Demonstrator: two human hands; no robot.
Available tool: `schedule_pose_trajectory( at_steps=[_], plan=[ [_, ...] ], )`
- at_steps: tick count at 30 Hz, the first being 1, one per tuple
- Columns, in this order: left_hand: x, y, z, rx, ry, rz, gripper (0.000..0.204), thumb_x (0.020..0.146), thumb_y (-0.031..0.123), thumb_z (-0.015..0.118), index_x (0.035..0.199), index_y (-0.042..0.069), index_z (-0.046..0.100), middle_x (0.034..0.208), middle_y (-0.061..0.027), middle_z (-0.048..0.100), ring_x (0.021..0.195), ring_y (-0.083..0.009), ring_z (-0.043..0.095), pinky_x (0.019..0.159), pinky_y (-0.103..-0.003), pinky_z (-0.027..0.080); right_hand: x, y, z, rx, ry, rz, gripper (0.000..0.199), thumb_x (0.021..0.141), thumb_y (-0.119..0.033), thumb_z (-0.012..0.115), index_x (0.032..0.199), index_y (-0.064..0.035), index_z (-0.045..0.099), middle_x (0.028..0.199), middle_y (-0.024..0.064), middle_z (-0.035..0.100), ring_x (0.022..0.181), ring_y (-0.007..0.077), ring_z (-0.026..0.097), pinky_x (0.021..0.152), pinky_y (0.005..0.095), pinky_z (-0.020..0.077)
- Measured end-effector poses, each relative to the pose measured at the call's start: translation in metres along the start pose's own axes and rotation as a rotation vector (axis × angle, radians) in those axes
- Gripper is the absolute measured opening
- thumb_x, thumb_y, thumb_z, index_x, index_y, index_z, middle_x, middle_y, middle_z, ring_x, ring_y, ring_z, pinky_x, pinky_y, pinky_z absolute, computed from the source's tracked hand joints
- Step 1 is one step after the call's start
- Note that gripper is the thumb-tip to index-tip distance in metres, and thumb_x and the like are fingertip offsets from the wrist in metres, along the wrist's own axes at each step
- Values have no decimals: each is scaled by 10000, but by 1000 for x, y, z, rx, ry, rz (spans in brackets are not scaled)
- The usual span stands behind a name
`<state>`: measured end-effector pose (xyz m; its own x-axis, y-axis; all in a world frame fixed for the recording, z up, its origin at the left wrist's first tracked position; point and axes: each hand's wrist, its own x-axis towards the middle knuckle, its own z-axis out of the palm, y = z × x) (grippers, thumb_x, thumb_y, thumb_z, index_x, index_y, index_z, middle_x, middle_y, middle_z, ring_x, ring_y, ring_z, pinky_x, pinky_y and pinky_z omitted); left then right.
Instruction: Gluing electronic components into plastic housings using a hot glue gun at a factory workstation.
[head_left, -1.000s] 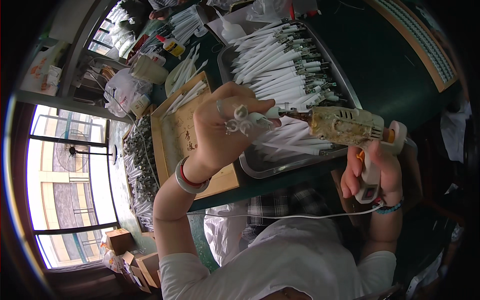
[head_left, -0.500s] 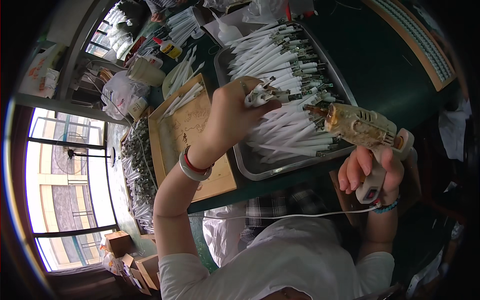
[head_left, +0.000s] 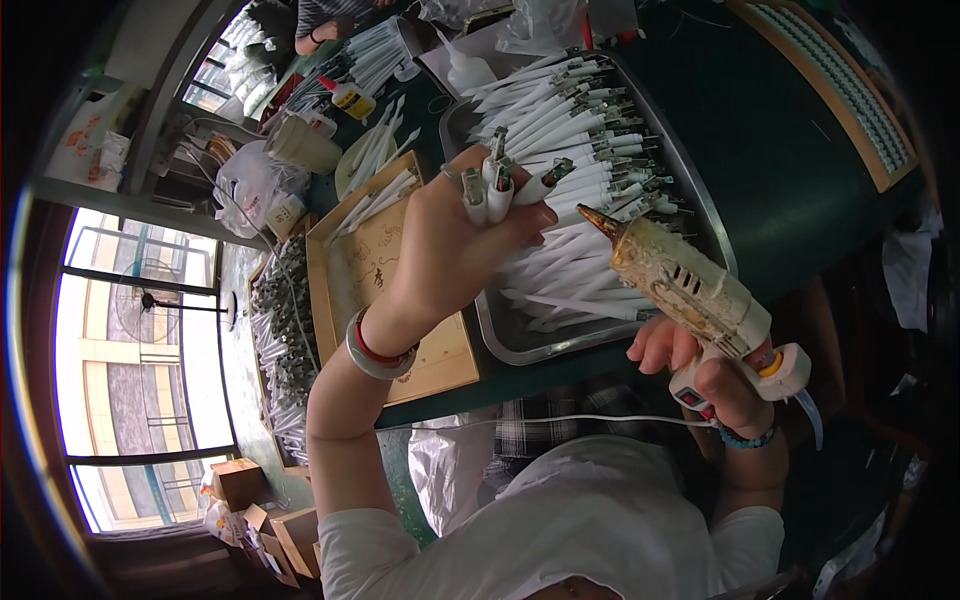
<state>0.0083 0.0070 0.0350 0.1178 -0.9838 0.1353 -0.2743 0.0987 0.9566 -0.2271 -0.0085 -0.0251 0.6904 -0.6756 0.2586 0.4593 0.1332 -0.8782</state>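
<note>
My left hand (head_left: pixel 432 245) is closed round a small bunch of white pen-like sticks (head_left: pixel 498 200). Small metal-and-circuit-board pieces show at their upward ends, and one stick leans out to the right by my thumb. My right hand (head_left: pixel 735 395) grips a worn cream hot glue gun (head_left: pixel 690 285), stained brown near its nozzle. The nozzle tip points up and left, a short gap from the leaning stick. Beneath both hands, a metal tray (head_left: pixel 520 356) holds many similar white sticks (head_left: pixel 560 130), most with their board ends to the right.
A shallow wooden box (head_left: pixel 440 365) with a few sticks stands left of the tray. Beyond are a yellow-labelled glue bottle (head_left: pixel 350 100), a white squeeze bottle (head_left: pixel 467 72) and another person's hand (head_left: pixel 330 30). A board with rows of small parts (head_left: pixel 835 85) lies far right. A white cord (head_left: pixel 560 418) crosses before me.
The glue gun has come left and nearer to me, its nozzle now angled more upward. In my left hand the sticks have turned, their board ends now upward and one fanned apart.
</note>
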Motion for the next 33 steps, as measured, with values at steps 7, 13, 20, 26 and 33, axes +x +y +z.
schedule_pose_trajectory(
  at_steps=[7,13,20,26,33],
  plan=[
    [-5,1,-1,351,6,163,263,683,84,727,874,-2,569,733,-97,641,649,-139,617,607,-253,469,5,-1,1,-25,-44,-75,310,831,-351,584,820,-54,498,758,94,556,748,188,541,748,403,453],
    [-7,-9,0,419,42,498,234,687,-13,692,891,-10,578,788,-107,641,680,-185,628,608,-262,477,-3,-7,0,-405,-95,-67,131,821,-162,593,846,-50,528,777,66,542,722,178,538,703,368,472],
    [-9,-9,-4,462,6,636,191,740,-92,611,929,-72,589,903,-153,620,814,-166,604,666,-240,498,-2,-21,12,-599,-2,-75,204,797,-197,644,772,-19,546,664,54,546,560,144,534,565,298,483],
    [-2,-12,-1,501,70,667,216,703,-62,638,908,2,614,812,-108,608,662,-193,585,587,-267,469,-1,-27,3,234,200,202,406,851,-366,543,931,28,484,628,67,463,425,159,496,432,327,476],
    [-9,-19,0,334,134,395,157,739,10,647,894,-3,621,770,-92,583,691,-148,558,597,-247,426,8,-8,-27,169,147,316,400,864,-394,508,790,-2,478,635,81,494,494,193,551,492,348,499]
  ],
)
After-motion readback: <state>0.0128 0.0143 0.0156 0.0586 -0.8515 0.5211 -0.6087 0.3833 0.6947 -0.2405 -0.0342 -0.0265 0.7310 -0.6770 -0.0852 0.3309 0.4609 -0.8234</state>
